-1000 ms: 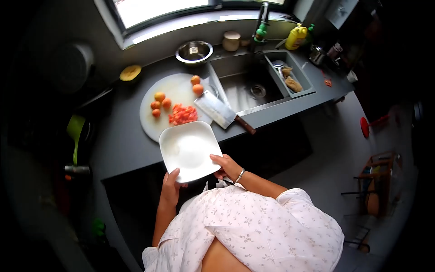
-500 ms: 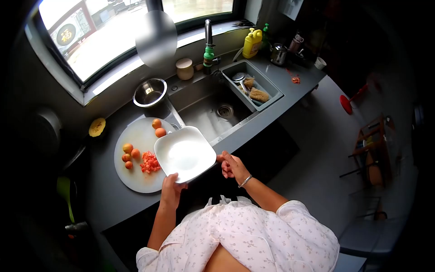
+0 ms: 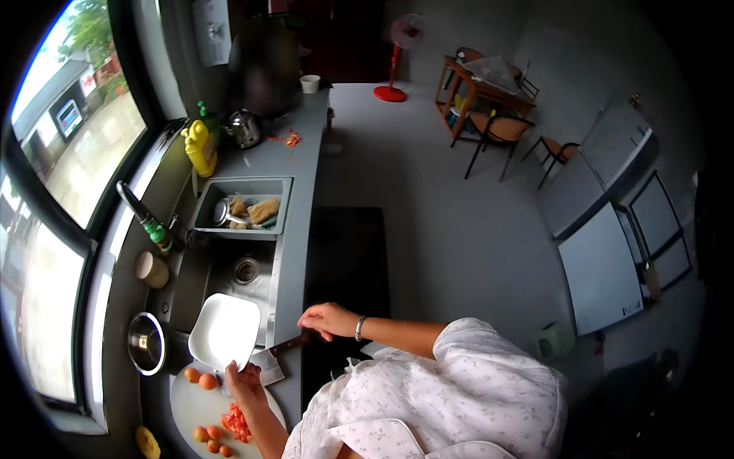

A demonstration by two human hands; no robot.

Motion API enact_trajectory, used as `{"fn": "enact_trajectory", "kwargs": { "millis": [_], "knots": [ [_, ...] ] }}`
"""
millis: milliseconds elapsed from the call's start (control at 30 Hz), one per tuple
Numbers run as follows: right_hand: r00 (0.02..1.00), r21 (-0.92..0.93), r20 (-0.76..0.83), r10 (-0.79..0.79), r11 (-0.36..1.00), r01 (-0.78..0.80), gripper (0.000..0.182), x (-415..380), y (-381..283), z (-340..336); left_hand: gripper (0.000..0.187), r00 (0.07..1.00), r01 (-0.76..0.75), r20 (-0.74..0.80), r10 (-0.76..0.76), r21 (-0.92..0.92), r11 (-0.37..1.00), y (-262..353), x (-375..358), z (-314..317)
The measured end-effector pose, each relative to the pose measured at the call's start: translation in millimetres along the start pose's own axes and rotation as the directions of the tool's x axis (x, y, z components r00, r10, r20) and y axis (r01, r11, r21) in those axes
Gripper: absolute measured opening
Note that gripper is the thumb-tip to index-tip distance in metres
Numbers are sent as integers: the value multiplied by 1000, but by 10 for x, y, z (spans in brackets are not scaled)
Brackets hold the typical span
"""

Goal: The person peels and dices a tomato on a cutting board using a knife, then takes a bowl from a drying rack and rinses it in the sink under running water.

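My left hand [image 3: 246,382] grips the near rim of a white square dish [image 3: 224,331], held over the sink's near edge and the board. My right hand [image 3: 329,320], with a bracelet at the wrist, is off the dish, its fingers loosely curled beside the end of the knife handle; whether it touches the handle is unclear. The knife [image 3: 274,359] lies on the counter, its blade partly hidden by the dish. On the round cutting board [image 3: 183,402] are chopped red pieces [image 3: 237,422] and several small whole tomatoes [image 3: 207,381].
Left of the dish stands a steel bowl [image 3: 146,343]. Beyond are the sink [image 3: 206,268], a faucet [image 3: 134,200], a grey basin [image 3: 284,206] with scrubbers, a yellow bottle [image 3: 199,149] and a kettle [image 3: 245,128]. Chairs, a table and a red fan [image 3: 390,93] stand farther off.
The view has swung to the right, showing more of the room. My right hand has come away from the dish, and the knife now shows. My left hand still holds the dish.
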State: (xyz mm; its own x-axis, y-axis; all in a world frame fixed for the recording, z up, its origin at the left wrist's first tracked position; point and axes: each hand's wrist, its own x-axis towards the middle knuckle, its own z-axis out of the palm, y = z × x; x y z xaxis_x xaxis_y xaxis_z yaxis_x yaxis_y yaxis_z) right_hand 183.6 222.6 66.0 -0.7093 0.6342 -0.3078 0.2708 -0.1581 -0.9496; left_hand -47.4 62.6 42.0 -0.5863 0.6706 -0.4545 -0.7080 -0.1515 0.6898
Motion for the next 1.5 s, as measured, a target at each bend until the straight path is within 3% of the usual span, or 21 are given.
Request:
{"fn": "enact_trajectory", "kwargs": {
  "millis": [233,400,467,667,833,900,933,1000,1067,1133,1267,1433,1500],
  "knots": [
    [1000,-46,-24,-13,999,12,30,211,-14,-199,15,998,42,46,-41,-10,999,-113,376,-5],
    [996,-70,86,-20,997,26,26,939,-115,-399,16,994,43,-94,-48,-46,998,-271,666,-163],
    [993,-69,111,-38,997,46,26,1315,-243,-504,18,988,-47,-149,39,-53,997,-270,663,52],
    [964,-68,146,-221,970,233,22,2610,-667,-736,23,989,-67,-131,67,4,998,-174,876,401],
    [911,-299,144,-387,860,413,27,3592,-1177,-488,28,978,-89,-191,81,-31,996,-237,1053,502],
    [835,-351,166,-525,760,548,31,4161,-1148,-279,29,970,-105,-225,94,-38,994,-220,1126,559],
    [820,-460,185,-542,690,559,34,4277,-1297,-177,29,964,-112,-244,101,-32,993,-201,1159,596],
    [796,-624,168,-581,563,542,37,4528,-1443,32,30,951,-113,-291,101,-25,993,-174,1188,661],
    [792,-747,120,-599,471,469,40,4866,-1441,212,33,966,-129,-228,122,-16,991,-132,1235,677],
    [870,-847,130,-475,402,347,40,5185,-1461,310,36,948,-135,-294,125,-13,991,-86,1259,767],
    [929,-860,151,-338,419,292,36,5525,-1397,345,37,949,-124,-295,110,-29,992,-97,1375,719],
    [883,-869,203,-422,339,362,30,5690,-1282,356,29,951,-174,-274,147,-80,981,-68,1485,803],
    [872,-845,210,-441,368,389,29,5751,-1192,278,30,952,-179,-271,146,-103,978,-91,1532,811]
  ]
}}
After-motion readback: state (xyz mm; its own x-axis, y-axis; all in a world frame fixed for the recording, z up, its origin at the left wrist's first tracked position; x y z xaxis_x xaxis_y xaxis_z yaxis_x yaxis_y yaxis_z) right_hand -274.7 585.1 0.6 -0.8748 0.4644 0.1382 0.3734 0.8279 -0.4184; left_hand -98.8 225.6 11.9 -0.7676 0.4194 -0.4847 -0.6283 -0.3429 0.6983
